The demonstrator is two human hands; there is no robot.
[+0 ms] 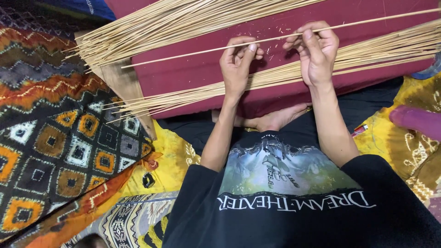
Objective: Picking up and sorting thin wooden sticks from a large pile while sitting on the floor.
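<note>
1. Here we pinch one thin bamboo stick (275, 39) with both hands, left hand (236, 64) and right hand (316, 50), each grip clamped on it, holding it level above the maroon cloth (193, 69).
2. Below lies a near bundle of sticks (257, 80); a far bundle of sticks (161, 25) fans out, so single sticks separate easily.

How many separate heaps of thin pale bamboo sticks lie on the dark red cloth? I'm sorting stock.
2. One heap of bamboo sticks fans across the upper left; the other heap runs from right to lower left beneath both hands. A single stick is held apart.
</note>
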